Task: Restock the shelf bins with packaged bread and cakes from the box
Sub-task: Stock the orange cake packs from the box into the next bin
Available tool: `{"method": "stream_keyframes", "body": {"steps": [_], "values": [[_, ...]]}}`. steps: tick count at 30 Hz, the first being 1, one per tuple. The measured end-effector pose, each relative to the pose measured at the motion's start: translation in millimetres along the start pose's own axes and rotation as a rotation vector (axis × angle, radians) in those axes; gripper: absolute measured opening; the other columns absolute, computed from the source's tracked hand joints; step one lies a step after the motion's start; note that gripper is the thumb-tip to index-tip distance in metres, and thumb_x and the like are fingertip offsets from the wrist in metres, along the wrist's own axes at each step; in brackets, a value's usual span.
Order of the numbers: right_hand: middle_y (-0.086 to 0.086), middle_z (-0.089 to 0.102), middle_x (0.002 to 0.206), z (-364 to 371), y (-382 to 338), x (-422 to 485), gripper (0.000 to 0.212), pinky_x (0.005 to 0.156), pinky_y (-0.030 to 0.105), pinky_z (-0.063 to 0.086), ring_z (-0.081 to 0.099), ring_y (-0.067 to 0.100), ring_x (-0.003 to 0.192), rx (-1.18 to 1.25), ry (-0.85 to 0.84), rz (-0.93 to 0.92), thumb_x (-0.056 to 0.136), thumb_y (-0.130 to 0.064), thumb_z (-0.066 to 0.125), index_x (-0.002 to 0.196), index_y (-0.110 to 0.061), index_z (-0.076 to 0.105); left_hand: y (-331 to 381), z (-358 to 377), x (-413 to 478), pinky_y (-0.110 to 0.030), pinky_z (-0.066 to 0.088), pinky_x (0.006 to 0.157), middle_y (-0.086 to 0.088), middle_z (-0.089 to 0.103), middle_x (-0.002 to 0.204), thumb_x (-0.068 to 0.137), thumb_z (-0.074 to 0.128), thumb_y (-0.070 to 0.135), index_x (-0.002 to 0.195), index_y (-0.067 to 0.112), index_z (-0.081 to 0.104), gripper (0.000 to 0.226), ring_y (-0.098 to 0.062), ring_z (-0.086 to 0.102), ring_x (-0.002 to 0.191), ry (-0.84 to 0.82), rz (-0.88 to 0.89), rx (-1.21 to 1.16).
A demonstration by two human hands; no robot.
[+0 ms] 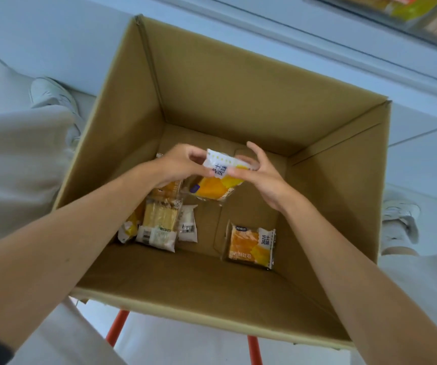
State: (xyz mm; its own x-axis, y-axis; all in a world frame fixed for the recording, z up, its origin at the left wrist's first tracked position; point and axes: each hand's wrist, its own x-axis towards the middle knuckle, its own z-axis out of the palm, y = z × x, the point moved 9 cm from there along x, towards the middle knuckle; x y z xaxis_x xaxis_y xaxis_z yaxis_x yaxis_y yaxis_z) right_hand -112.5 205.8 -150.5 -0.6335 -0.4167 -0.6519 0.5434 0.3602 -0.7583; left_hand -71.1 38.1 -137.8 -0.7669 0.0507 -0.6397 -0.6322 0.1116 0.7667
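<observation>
1. Looking straight down into open cardboard box (212, 83), perched on something with orange legs (117, 327); no worktop in sight.
2. Left hand (183, 164): fingers and thumb curled, pinching one edge of an orange-and-white bread packet (220, 180), held up clear of the box floor.
3. Right hand (262, 177): thumb and fingertips pinching the opposite edge of the same packet, other fingers loosely spread.
4. Another wrapper showing just under the left palm; cannot tell whether gripped or merely lying beneath.
5. On the box floor: small heap of packets (159, 222) against the left wall, plus a lone packet (251, 243) toward the near right, well apart from the heap.
6. Shelf bins (396, 6) in the upper right corner, blurred, with yellow-orange wrappers already inside; fill level unreadable.
7. Judged progress: well along. Mostly bare cardboard visible in the box, only a handful of packets to go. To do: carry the held packet up to a bin, then clear the heap and the lone packet.
</observation>
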Motion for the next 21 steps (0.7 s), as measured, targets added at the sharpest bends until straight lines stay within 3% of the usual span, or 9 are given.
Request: {"method": "stream_keyframes", "body": {"steps": [2,4,6,8,10,13,15,19,21], "values": [[0.006,0.066,0.123,1.6,-10.8,1.2,0.063,0.096,0.034,0.051,0.064,0.018,0.109,0.057,-0.011,-0.027,0.076,-0.023,0.081,0.133,-0.018,0.053,17.3,0.2,-0.9,-0.01,0.053,0.067,0.004,0.07,0.101,0.083,0.076,0.006,0.12,0.013,0.065,0.04,-0.008,0.066,0.09,0.05,0.066,0.032],[0.011,0.068,0.116,-3.1,-10.3,0.5,0.04,0.089,0.033,0.054,0.066,0.02,0.1,0.19,-0.007,-0.005,0.088,-0.017,0.068,0.126,-0.007,0.06,14.6,-13.6,-2.0,-0.013,0.053,0.066,0.001,0.065,0.111,0.082,0.078,0.018,0.137,0.018,0.052,0.061,-0.007,0.065,0.092,0.202,0.054,-0.131],[0.012,0.068,0.119,-5.9,-1.4,0.3,0.038,0.09,0.034,0.055,0.066,0.022,0.104,0.398,-0.021,0.034,0.092,-0.017,0.064,0.127,-0.006,0.058,-9.2,-15.3,-2.0,-0.027,0.055,0.082,0.001,0.061,0.118,0.077,0.081,0.028,0.146,0.026,0.037,0.081,-0.013,0.064,0.104,0.202,-0.087,-0.31],[0.013,0.066,0.125,-7.4,13.9,0.9,0.042,0.096,0.038,0.052,0.064,0.025,0.115,0.485,-0.03,0.08,0.092,-0.021,0.064,0.131,-0.007,0.056,-33.5,5.0,-4.6,-0.044,0.051,0.099,-0.004,0.067,0.119,0.07,0.082,0.023,0.14,0.022,0.041,0.08,-0.022,0.066,0.11,0.039,-0.237,-0.437],[0.01,0.064,0.128,-8.9,32.9,-0.1,0.049,0.101,0.039,0.049,0.061,0.024,0.119,0.432,-0.032,0.123,0.092,-0.037,0.061,0.134,-0.012,0.054,-47.0,10.0,-4.0,-0.044,0.053,0.096,-0.008,0.071,0.117,0.069,0.082,0.015,0.131,0.018,0.049,0.071,-0.022,0.07,0.105,0.032,-0.268,-0.443],[-0.003,0.062,0.129,-16.4,71.7,-1.2,0.053,0.106,0.037,0.039,0.056,0.017,0.122,0.009,0.007,0.215,0.093,-0.055,0.049,0.134,-0.022,0.054,-59.4,-6.7,0.1,-0.039,0.056,0.088,-0.007,0.074,0.108,0.081,0.078,0.019,0.118,0.016,0.058,0.042,-0.02,0.071,0.098,0.162,-0.246,-0.325],[-0.008,0.056,0.131,-21.8,99.4,0.4,0.04,0.106,0.035,0.035,0.05,0.014,0.124,-0.366,-0.014,0.277,0.096,-0.04,0.054,0.133,-0.024,0.054,-68.6,-17.4,3.0,-0.042,0.055,0.091,-0.007,0.074,0.105,0.084,0.076,0.023,0.114,0.014,0.063,0.034,-0.022,0.071,0.098,0.203,-0.254,-0.309],[0.005,0.054,0.137,-20.6,165.0,6.4,0.057,0.097,0.031,0.047,0.052,0.023,0.124,-0.674,-0.15,0.443,0.087,-0.006,0.068,0.14,-0.019,0.048,-84.4,-24.5,5.7,-0.039,0.055,0.087,-0.009,0.071,0.109,0.088,0.071,0.033,0.111,0.017,0.061,0.03,-0.025,0.068,0.1,0.252,-0.268,-0.288],[0.005,0.063,0.115,-23.2,183.2,12.7,0.034,0.092,0.038,0.052,0.059,0.025,0.109,-0.869,-0.155,0.439,0.086,-0.005,0.066,0.115,-0.022,0.063,-89.3,-21.7,8.2,-0.04,0.053,0.09,-0.006,0.069,0.109,0.09,0.068,0.036,0.105,0.023,0.06,0.022,-0.025,0.066,0.103,0.256,-0.27,-0.24]]}}
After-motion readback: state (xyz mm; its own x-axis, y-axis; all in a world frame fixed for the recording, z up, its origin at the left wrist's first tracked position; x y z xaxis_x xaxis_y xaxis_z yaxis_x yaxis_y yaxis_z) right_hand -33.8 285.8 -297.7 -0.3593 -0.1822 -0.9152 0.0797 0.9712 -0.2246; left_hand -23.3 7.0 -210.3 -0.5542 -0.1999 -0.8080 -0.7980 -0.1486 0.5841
